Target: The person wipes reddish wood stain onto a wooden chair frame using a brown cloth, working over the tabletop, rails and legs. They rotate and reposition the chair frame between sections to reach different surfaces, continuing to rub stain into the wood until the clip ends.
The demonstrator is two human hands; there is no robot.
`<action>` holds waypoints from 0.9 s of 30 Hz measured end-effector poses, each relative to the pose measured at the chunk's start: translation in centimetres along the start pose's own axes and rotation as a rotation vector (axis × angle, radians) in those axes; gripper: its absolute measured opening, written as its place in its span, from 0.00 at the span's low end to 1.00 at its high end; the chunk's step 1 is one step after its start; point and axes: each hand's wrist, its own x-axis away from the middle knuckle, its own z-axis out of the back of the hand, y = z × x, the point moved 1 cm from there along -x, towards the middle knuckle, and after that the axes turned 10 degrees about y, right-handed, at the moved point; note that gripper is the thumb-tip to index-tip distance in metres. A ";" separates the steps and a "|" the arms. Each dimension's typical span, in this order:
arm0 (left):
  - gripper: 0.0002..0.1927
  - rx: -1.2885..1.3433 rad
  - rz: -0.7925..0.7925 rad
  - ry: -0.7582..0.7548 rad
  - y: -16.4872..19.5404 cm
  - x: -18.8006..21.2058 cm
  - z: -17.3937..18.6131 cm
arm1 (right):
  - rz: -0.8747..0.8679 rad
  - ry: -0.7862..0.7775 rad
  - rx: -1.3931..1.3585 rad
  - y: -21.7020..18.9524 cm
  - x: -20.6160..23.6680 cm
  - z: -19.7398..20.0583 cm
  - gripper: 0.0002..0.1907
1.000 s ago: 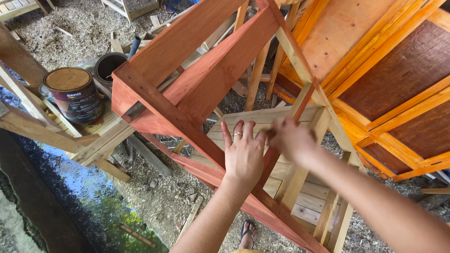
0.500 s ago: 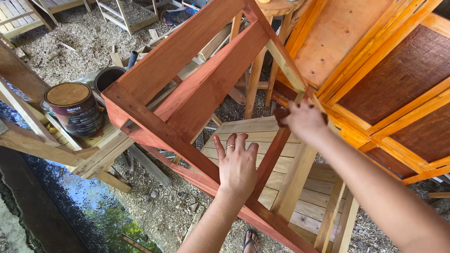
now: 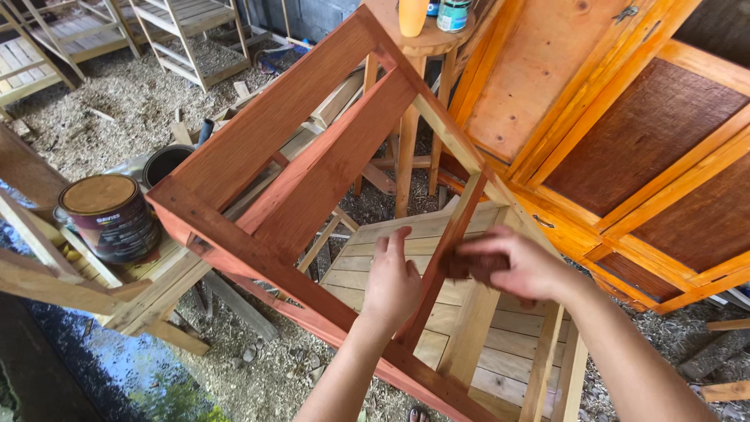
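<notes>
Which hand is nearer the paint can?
Left. The left hand rests on the stained frame, closer to the paint can; the right hand is farther right.

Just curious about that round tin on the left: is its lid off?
No. The round dark paint tin sits closed, its flat brown lid covering the whole top, on the pale wooden bench.

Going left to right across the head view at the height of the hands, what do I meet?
Dark paint can with a brown lid → reddish stained wooden frame, its near corner → left hand flat against the frame → right hand pressing a dark pad on a rail → orange cabinet with brown woven panels.
</notes>
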 end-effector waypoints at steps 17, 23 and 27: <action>0.34 0.250 0.030 0.331 -1.3 -8.8 -8.5 | -0.224 0.682 -0.707 9.3 -3.2 -4.3 0.15; 0.29 0.031 0.141 0.105 -1.0 -8.7 -14.0 | -0.148 0.906 -0.612 12.3 -5.6 -8.2 0.15; 0.27 -0.149 0.155 0.002 -1.7 -8.2 -12.2 | 0.031 1.019 -0.563 12.5 -7.9 -9.8 0.13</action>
